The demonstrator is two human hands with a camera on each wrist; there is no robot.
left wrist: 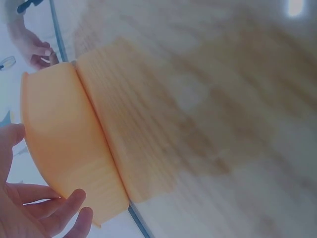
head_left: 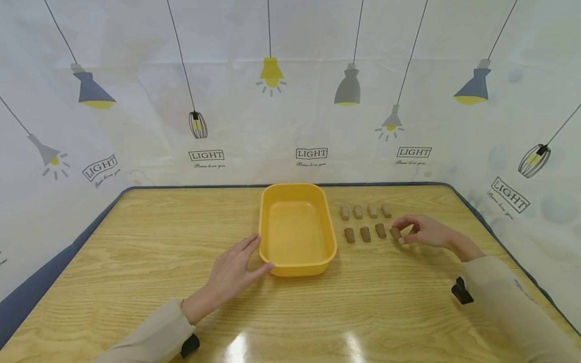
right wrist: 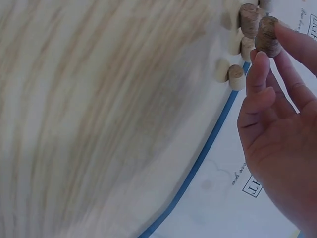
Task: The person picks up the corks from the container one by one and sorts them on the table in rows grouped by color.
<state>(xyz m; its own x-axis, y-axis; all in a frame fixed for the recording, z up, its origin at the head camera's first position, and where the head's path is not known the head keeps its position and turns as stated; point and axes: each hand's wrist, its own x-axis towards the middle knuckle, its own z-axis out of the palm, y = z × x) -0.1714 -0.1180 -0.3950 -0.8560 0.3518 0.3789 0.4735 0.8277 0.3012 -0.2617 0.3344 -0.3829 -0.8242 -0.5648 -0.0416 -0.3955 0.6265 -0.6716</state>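
A yellow plastic basin (head_left: pixel 297 269) stands on the table. My left hand (head_left: pixel 231 269) is at its near left corner, thumb against the front wall and fingers along the left side. In the left wrist view those fingers (left wrist: pixel 64 213) touch the basin's outside. Right of the basin, my right hand (head_left: pixel 424 231) pinches a brown cork (right wrist: pixel 267 37) between thumb and fingers, at the right end of the front row. More dark corks (head_left: pixel 365 234) make up that row. Behind it runs a row of paler corks (head_left: pixel 372 210).
The wooden table (head_left: pixel 159 232) has a dark blue edge strip (head_left: pixel 204 187) along the back. A white backdrop (head_left: pixel 272 126) printed with hanging lamps rises behind it and on both sides.
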